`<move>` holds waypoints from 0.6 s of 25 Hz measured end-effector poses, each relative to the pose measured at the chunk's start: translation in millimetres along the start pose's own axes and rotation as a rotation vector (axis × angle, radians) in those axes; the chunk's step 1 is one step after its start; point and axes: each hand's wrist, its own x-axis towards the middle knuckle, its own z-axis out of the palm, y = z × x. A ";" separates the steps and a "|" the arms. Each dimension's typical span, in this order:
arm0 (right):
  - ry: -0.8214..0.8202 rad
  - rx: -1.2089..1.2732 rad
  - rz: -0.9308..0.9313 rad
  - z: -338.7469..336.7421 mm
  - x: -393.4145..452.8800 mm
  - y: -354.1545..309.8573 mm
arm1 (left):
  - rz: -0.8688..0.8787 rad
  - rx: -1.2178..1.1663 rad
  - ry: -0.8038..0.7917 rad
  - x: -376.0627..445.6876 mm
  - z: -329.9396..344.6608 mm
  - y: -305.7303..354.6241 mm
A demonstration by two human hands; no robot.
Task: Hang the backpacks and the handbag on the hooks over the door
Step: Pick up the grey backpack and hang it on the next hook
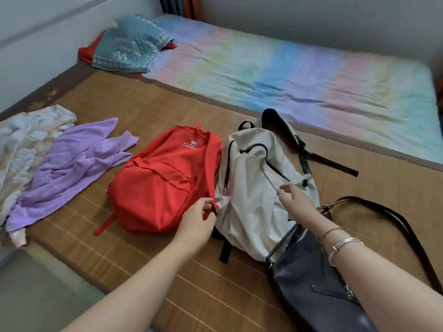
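A red backpack (163, 180) lies flat on the bamboo mat (196, 279), its white logo facing up. Beside it on the right lies a cream backpack (254, 188) with black straps. A dark navy handbag (311, 276) with a long dark strap lies at the near right, partly under my right forearm. My left hand (197, 218) pinches the red backpack's right edge near its bottom corner. My right hand (296, 200) hovers over the cream backpack with its fingers apart, holding nothing. No door or hooks are in view.
A purple garment (67, 168) and a pale patterned cloth (26, 140) lie on the mat at the left. A pastel rainbow mattress (287, 75) fills the back, with a teal quilted pillow (127, 46) over something red. Walls close the left and far sides.
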 end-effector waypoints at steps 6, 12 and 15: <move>0.130 -0.061 0.051 7.9 104.3 46.3 | -0.039 0.060 -0.202 63.4 56.4 -36.9; 0.126 -0.244 0.020 20.0 174.8 78.8 | -0.037 -0.060 -0.312 112.0 88.7 -43.3; 0.139 -0.170 0.124 25.1 193.1 72.3 | -0.064 -0.037 -0.373 123.3 91.6 -50.0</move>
